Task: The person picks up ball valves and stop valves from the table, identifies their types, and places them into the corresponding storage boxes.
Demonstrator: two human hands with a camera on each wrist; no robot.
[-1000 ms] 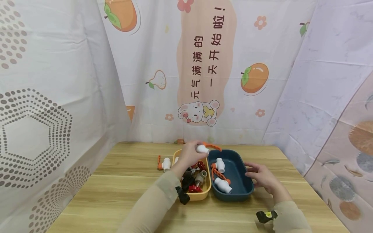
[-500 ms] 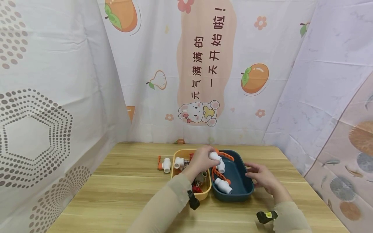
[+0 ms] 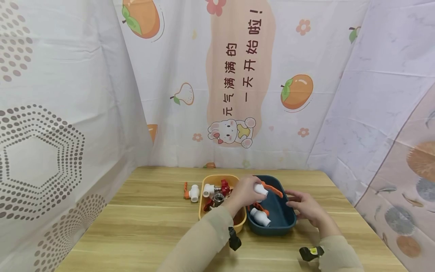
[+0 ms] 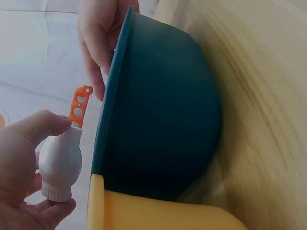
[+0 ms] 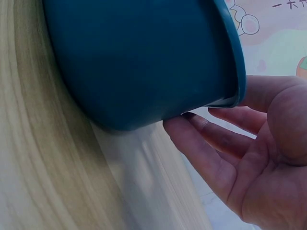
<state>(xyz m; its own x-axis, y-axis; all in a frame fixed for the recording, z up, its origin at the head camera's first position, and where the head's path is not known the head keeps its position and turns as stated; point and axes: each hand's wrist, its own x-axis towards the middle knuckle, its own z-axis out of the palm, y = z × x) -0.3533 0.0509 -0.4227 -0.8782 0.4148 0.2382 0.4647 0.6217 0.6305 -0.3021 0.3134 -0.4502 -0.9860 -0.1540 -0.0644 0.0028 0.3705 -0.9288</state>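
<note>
My left hand (image 3: 245,192) pinches a white plastic ball valve (image 3: 261,189) with an orange lever, above the dark blue bin (image 3: 280,211). In the left wrist view the thumb lies on the top of the held ball valve (image 4: 61,163), with fingers beneath it. Inside the blue bin lies another white ball valve (image 3: 261,218); a further one is mostly hidden behind the held one. My right hand (image 3: 307,207) touches the right side of the blue bin. In the right wrist view its fingertips rest against the outer wall of the bin (image 5: 144,62).
A yellow bin (image 3: 202,211) stands against the blue bin's left side, holding several valves with red handles and a white fitting (image 3: 209,190). Left of it, another white ball valve (image 3: 194,193) lies on the wooden table (image 3: 146,211). A printed curtain (image 3: 183,128) hangs behind.
My left hand has carried the ball valve rightward and lower, from over the yellow bin to over the blue bin. The right hand has stayed at the blue bin's side.
</note>
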